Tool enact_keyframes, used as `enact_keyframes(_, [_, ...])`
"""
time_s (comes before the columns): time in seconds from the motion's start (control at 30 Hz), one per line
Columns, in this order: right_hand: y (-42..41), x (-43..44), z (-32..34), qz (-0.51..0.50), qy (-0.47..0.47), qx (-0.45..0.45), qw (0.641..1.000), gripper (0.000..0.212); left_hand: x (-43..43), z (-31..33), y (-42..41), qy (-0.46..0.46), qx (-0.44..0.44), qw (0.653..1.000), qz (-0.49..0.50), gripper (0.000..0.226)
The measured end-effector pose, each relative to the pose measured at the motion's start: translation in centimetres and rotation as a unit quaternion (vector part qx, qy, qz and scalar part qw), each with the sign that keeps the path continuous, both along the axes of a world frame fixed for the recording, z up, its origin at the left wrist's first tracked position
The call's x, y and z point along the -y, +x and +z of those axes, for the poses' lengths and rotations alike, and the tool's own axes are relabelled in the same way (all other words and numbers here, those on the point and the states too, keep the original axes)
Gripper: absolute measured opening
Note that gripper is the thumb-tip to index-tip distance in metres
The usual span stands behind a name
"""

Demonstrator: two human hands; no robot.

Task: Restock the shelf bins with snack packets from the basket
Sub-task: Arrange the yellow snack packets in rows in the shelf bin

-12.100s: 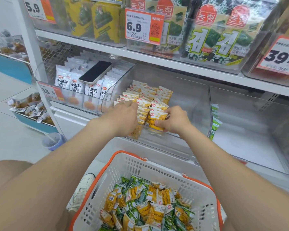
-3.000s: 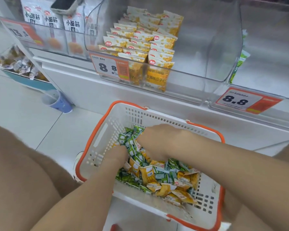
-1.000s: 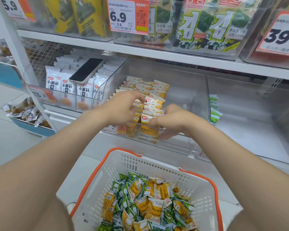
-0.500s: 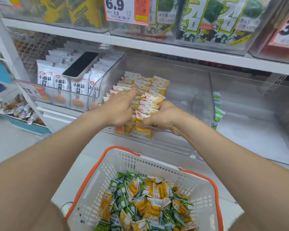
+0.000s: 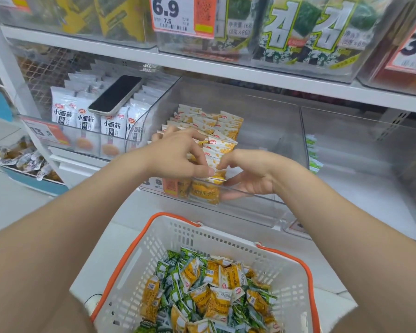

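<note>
yellow packets [image 5: 222, 145] stand in rows inside the clear bin [image 5: 269, 131]. at the bin's front, left hand [image 5: 178, 155] and right hand [image 5: 250, 174] each pinch a packet's top edge. more packets lie in the basket [image 5: 154, 248] below the bin.

The head-worn camera looks forward and down, close above the basket [image 5: 226, 241], facing the shelf bin [image 5: 269, 131].

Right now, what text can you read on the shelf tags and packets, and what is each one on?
"6.9" and "7.5": orange-and-white price tag, top row.
"김": green seaweed packs.
"小面筋": white packets, left.
"味瓜子仁": yellow packet at the front of the clear middle bin.
"13": left orange tag; the rest is blurred.
Loose yellow and green packets below: print too small.
</note>
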State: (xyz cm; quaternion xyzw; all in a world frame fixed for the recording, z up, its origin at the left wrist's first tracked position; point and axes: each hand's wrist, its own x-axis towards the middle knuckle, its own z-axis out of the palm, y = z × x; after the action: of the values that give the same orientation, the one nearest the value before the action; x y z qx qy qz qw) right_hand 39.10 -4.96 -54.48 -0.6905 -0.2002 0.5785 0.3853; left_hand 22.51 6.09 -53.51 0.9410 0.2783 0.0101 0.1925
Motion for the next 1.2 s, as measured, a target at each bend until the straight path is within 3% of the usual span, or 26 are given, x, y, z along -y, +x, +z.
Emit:
enact_keyframes(0.1, [-1.4,-0.5,-1.0,0.01,0.002,0.094,0.996,0.031,0.1,0.5,0.0,-0.003,-0.062,0.998,-0.007,0.008])
enact_keyframes(0.23, [-1.6,-1.5,-1.6,-0.017,0.03,0.15,0.988,0.043,0.4,0.9,0.4,-0.007,-0.137,0.99,0.011,0.016])
enact_keyframes(0.37, [-1.5,-1.5,-1.8,-0.021,0.057,0.219,0.974,0.025,0.7,1.0,1.1,-0.011,-0.192,0.981,0.018,0.021])
enact_keyframes(0.43, [-1.4,-1.3,-1.9,-0.014,0.06,0.211,0.976,0.024,0.6,0.9,1.3,-0.015,-0.204,0.979,0.015,0.023])
enact_keyframes(0.53, [-1.1,-1.0,-1.0,0.002,0.021,0.175,0.984,0.044,0.2,0.5,0.9,-0.016,-0.199,0.98,0.014,0.021])
enact_keyframes(0.67, [-0.8,-0.5,-0.1,0.044,-0.001,0.119,0.992,0.051,-0.8,0.0,0.0,0.038,-0.091,0.994,0.05,0.021])
enact_keyframes(0.77, [-1.7,-0.5,-1.5,0.041,0.012,0.112,0.993,0.067,-2.0,-0.7,-0.3,0.05,-0.001,0.997,0.06,0.012])
enact_keyframes(0.8, [-1.8,-0.6,-1.8,0.035,0.021,0.115,0.992,0.071,-2.4,-0.9,-0.4,0.051,0.006,0.997,0.061,0.02])
enact_keyframes(0.9, [-1.6,-0.5,-1.4,0.049,0.035,0.077,0.995,0.078,-2.7,-1.4,-0.2,0.02,-0.08,0.996,0.043,0.053])
enact_keyframes(0.97, [-1.2,-0.4,-0.9,0.08,0.031,0.068,0.994,0.079,-2.5,-1.7,0.1,-0.004,-0.152,0.988,0.031,0.059])
enact_keyframes(1.07, [-1.4,-0.8,-0.9,0.07,0.026,0.126,0.989,0.094,-2.6,-1.3,0.2,-0.019,-0.183,0.983,0.021,0.062])
enact_keyframes(1.2, [-2.3,-1.3,-0.7,0.031,0.041,0.184,0.982,0.057,-2.9,-0.7,0.3,-0.026,-0.213,0.977,0.009,0.071])
